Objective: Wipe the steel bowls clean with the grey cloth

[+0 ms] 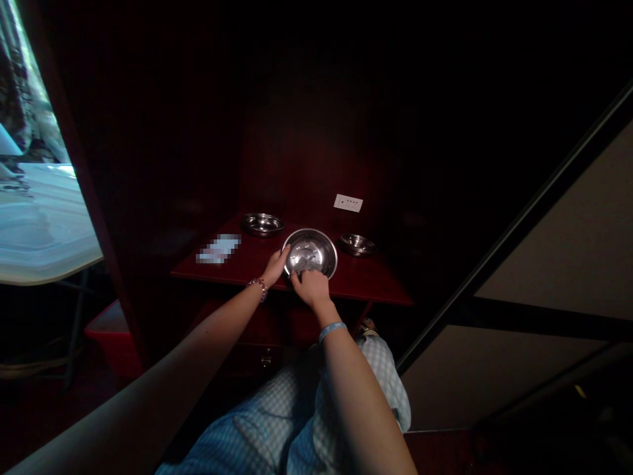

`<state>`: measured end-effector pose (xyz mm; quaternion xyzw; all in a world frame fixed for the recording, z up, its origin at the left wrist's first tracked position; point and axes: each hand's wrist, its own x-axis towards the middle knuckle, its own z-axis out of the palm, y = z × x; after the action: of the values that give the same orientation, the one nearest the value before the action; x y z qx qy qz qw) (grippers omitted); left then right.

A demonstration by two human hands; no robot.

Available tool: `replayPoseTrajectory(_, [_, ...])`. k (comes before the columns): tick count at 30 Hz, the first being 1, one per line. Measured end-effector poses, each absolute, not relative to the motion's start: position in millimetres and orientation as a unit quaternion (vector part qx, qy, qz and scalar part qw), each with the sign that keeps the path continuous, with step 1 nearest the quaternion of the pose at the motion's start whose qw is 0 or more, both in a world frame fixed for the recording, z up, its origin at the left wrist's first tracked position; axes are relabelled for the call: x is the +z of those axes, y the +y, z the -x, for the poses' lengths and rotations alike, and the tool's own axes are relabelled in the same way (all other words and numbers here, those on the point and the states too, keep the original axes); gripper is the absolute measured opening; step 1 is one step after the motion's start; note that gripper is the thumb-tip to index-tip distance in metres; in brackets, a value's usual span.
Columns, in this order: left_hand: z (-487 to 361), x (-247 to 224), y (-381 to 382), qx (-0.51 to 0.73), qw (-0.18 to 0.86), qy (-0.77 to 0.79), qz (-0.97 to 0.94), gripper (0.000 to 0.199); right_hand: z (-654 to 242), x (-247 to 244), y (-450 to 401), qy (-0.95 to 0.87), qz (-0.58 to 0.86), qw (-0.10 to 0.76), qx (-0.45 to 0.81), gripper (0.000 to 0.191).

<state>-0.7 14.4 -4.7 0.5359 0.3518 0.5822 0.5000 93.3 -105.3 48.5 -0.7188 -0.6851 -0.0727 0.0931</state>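
Note:
A shiny metal bowl is tilted toward me above the front part of a dark red shelf. My left hand grips its left rim, with the thumb on the inner side. My right hand reaches over the near rim, its fingers curled down into the bowl. Something greyish shows by those fingertips, but whether it is a cloth or a reflection I cannot tell. Behind the held bowl to the left rests a second metal bowl. A third, shallow metal bowl lies to the right.
A blurred-out pale flat item lies at the shelf's left. On the back wall is a white power socket. Dark side panels enclose the shelf. A pale folding table and a red stool stand to the left.

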Motion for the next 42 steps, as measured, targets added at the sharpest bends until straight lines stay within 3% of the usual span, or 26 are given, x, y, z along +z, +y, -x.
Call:
replayPoseTrajectory(3, [4, -4, 15, 0.593, 0.507, 0.350, -0.518, 0.059, -91, 43, -105, -0.712, 0.691, 0.120, -0.043, 0.052])
replayPoseTrajectory(7, [5, -3, 15, 0.589, 0.520, 0.350, -0.510, 0.059, -90, 35, -101, -0.747, 0.642, 0.169, 0.003, 0.065])
replayPoseTrajectory(12, [6, -3, 14, 0.583, 0.523, 0.363, -0.505, 0.057, -91, 31, -97, -0.782, 0.587, 0.205, 0.035, 0.064])
replayPoseTrajectory(17, [6, -3, 12, 0.577, 0.516, 0.374, -0.510, 0.057, -95, 36, -99, -0.784, 0.595, 0.175, 0.009, 0.063])
replayPoseTrajectory(24, [5, -4, 15, 0.588, 0.496, 0.379, -0.515, 0.052, -101, 48, -104, -0.743, 0.663, 0.073, -0.050, 0.045])
replayPoseTrajectory(36, [4, -2, 11, 0.579, 0.508, 0.354, -0.530, 0.051, -115, 47, -101, -0.638, 0.751, 0.081, -0.146, 0.033])
replayPoseTrajectory(42, [4, 0, 8, 0.582, 0.497, 0.345, -0.543, 0.051, -113, 44, -97, -0.634, 0.754, 0.043, -0.168, 0.034])
